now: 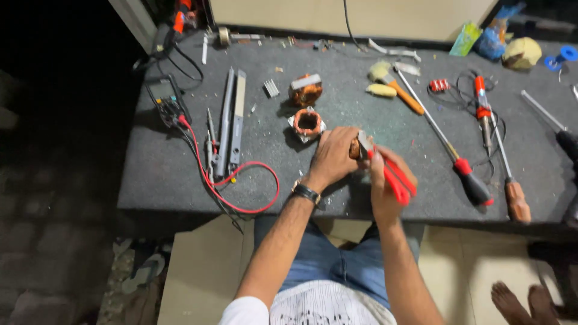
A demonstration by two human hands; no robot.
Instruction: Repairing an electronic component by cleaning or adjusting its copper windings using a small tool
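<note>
My left hand (333, 157) grips a small copper-wound coil part (355, 148) just above the dark grey worktop (162, 174). My right hand (385, 186) holds red-handled pliers (394, 177), and their jaws meet the coil part between my hands. A black watch sits on my left wrist. Beyond my left hand lie two more copper-wound motor coils (307, 122), one round and open, the other (305, 90) with a grey metal top.
A multimeter (164, 96) with red and black leads lies at the left beside long grey metal bars (232, 120). At the right lie a long red-handled screwdriver (448, 147), a wooden-handled screwdriver (509, 180), a soldering iron (481, 99) and a brush (391, 84). Bare feet show at the lower right.
</note>
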